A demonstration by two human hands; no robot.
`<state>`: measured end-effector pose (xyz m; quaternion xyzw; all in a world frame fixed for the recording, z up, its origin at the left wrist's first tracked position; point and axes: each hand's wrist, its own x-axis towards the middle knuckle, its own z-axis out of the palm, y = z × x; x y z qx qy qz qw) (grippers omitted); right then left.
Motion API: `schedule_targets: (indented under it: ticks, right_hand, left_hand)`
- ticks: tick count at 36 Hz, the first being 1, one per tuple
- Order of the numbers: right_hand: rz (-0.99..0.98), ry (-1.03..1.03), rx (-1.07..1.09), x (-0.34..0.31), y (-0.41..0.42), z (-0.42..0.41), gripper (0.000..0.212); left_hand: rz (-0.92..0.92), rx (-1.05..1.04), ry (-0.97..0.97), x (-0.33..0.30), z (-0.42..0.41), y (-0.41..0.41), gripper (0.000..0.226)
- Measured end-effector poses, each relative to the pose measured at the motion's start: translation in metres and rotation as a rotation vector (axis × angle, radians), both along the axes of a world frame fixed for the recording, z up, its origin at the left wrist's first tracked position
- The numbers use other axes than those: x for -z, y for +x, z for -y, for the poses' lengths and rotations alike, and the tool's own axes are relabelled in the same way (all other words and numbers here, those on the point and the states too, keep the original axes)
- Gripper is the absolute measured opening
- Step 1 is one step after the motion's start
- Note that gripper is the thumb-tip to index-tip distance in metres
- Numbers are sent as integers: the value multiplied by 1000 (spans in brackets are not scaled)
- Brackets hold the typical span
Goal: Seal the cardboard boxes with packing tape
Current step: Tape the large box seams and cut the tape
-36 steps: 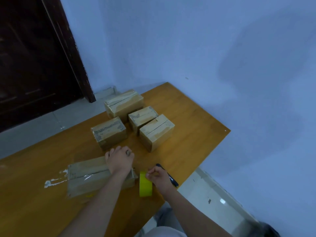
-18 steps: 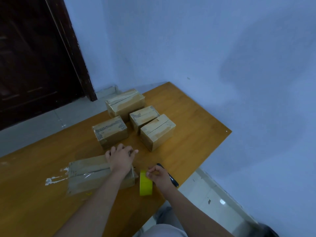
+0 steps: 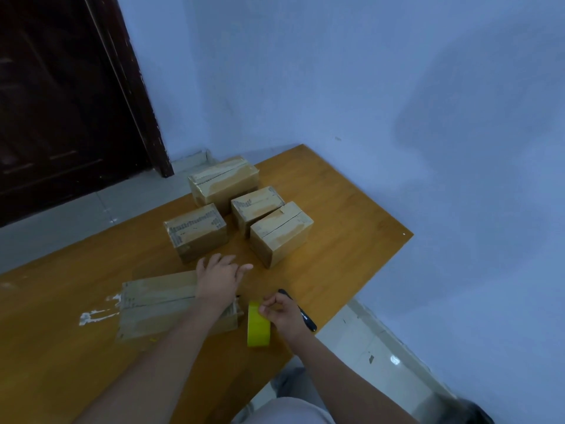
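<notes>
Two hands at the near box and the tape roll, close to the right edge of the tabletop (image 3: 351,209).

The left hand (image 3: 218,278) lies over the right end of the near cardboard box (image 3: 159,304), fingers (image 3: 226,260) straight and loosely spread, reaching past the box's far edge toward the four boxes (image 3: 241,209) grouped further in toward the far corner; half a second earlier these fingers were drawn closer together and lay lower on the box. The yellow tape roll (image 3: 258,327) stands on edge just right of the box, and the right hand (image 3: 282,313) pinches its upper rim between thumb and curled fingers, as before. A black marker (image 3: 301,313) lies behind that hand, beside the right edge.
</notes>
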<state>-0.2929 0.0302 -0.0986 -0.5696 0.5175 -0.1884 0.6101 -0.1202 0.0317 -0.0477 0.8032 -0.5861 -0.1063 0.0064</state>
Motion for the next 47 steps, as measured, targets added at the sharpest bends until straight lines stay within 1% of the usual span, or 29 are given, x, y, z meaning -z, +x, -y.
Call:
schedule_targets:
  ticks: [3,4,6,8,9,10,15,19,22,25,28,33,35,38,42,47]
  right_hand:
    - [7,6,-2,-1,0,0,11]
    - [5,13,-5,-3,0,0,10]
    - [1,29,-4,-4,0,0,11]
    - [9,47,11,-5,1,1,13]
    - [14,54,18,-5,1,2,13]
    - [20,62,21,-5,1,2,14]
    - [52,73,34,-7,0,0,17]
    - [88,54,38,-7,-1,0,18]
    - [91,44,45,-7,-1,0,20]
    - [103,63,51,-8,0,2,19]
    - [115,75,59,-11,1,3,18]
    - [113,80,37,-11,-1,2,14]
    - [121,91,43,-11,-1,1,12]
    - [125,94,50,-12,0,0,12]
    - [118,91,44,-14,-1,-1,13]
    - [104,90,36,-16,-2,-2,12]
  left_hand:
    - [-104,28,-123,10,-1,6,62]
    - [-160,41,-199,12,-1,8,70]
    - [-272,81,-441,18,-3,12,78]
    - [-346,119,-646,18,-7,13,70]
    - [-369,133,-688,15,-9,12,65]
    - [-383,145,-693,14,-11,10,60]
    - [-389,222,-550,14,-38,8,40]
    - [-470,254,-245,6,-66,11,49]
    - [-477,338,-103,-2,-79,14,54]
    - [-406,396,-14,-7,-83,12,55]
    - [-389,382,-44,-3,-85,7,48]
    - [-327,340,-220,0,-85,5,55]
    - [-253,331,-254,2,-82,5,55]
    - [-138,336,-321,8,-77,6,43]
    - [-66,323,-393,7,-72,2,26]
    - [-26,270,-449,7,-70,-6,23]
